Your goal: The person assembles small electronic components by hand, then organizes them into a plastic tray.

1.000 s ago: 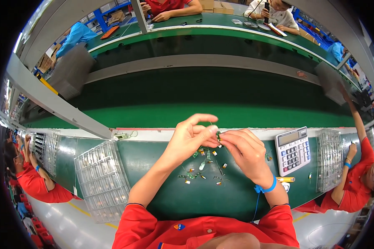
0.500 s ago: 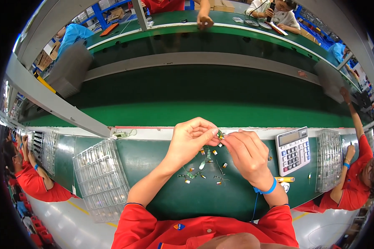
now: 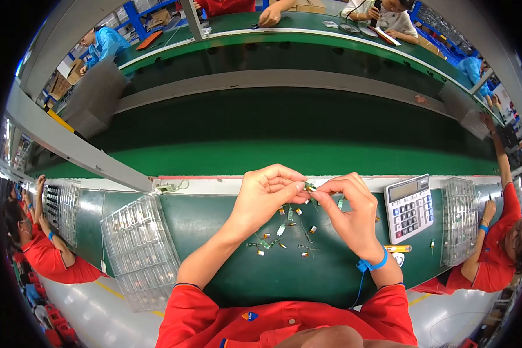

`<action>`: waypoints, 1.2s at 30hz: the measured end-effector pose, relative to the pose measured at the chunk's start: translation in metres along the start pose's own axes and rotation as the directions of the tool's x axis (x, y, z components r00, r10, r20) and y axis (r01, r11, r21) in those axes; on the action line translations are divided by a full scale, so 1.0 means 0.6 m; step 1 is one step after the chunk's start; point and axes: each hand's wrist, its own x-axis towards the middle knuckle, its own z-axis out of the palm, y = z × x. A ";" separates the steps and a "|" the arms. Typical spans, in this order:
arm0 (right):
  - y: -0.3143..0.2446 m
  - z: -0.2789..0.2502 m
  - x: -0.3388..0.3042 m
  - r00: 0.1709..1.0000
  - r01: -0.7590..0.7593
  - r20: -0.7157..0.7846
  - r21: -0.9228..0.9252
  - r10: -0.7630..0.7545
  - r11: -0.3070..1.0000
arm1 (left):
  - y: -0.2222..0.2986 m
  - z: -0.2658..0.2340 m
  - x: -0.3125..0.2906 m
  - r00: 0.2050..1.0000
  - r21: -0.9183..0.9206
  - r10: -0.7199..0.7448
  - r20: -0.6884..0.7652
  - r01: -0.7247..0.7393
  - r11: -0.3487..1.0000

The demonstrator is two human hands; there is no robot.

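Observation:
My left hand pinches a small green circuit board between thumb and forefinger, just above the bench's far edge. My right hand meets it from the other side, its thumb and forefinger closed at the board's right end; the fingertips hide part of it. Below them, several small boards and silvery components with yellow ends and thin wires lie scattered on the green bench top. A blue wrist strap with a cord circles my right wrist.
A clear compartment tray lies left, another clear tray right. Beside the right one are a calculator and an orange-yellow stick. Ahead runs a green conveyor with blurred tray stacks. A grey post stands left; co-workers sit around.
My right thumb and forefinger have straightened and the right hand has opened out somewhat, its wrist turning. The left hand stays nearly still with the board. Across the conveyor, a co-worker's hand has moved left.

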 end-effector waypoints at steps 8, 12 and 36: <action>0.005 0.000 0.001 0.963 -0.258 0.141 0.249 0.228 0.934 | -0.003 0.009 -0.010 0.997 0.045 0.074 -0.023 -0.073 0.996; 0.011 0.001 -0.004 0.952 -0.297 0.163 0.294 0.258 0.908 | 0.003 0.011 -0.013 0.998 0.042 0.060 -0.008 -0.059 0.997; 0.002 0.007 0.001 0.997 0.058 -0.058 0.215 -0.047 0.975 | -0.004 0.012 -0.014 0.970 -0.003 0.238 0.053 -0.238 0.971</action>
